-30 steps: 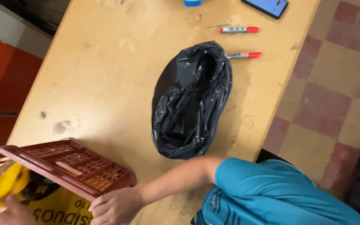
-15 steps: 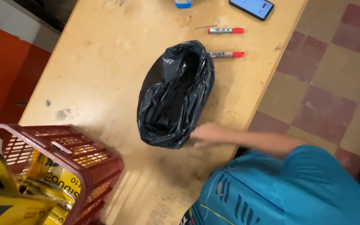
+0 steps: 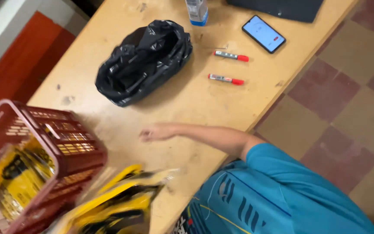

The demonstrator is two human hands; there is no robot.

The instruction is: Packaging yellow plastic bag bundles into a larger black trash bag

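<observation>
My right hand (image 3: pixel 156 132) hovers low over the wooden table (image 3: pixel 109 52), fingers loose and holding nothing, between the black plastic bag (image 3: pixel 143 60) and the dark red plastic basket (image 3: pixel 72 143). The basket stands tilted at the table's near left corner with yellow and black packets (image 3: pixel 20 177) inside. A blurred yellow and black packet (image 3: pixel 117 201) hangs just right of the basket at the near edge. My left hand is out of sight. My teal shirt (image 3: pixel 273 195) fills the lower right.
Two red-capped markers (image 3: pixel 231 56) (image 3: pixel 226 79) lie right of the bag. A lit phone (image 3: pixel 263 34), a bottle's base (image 3: pixel 197 12) and a dark flat object (image 3: pixel 278 8) sit at the far end. Chequered floor tiles (image 3: pixel 347 108) lie to the right.
My right hand let go of the basket, reached towards the bag, then drew back left. The view swung, and a yellow packet now shows outside the basket.
</observation>
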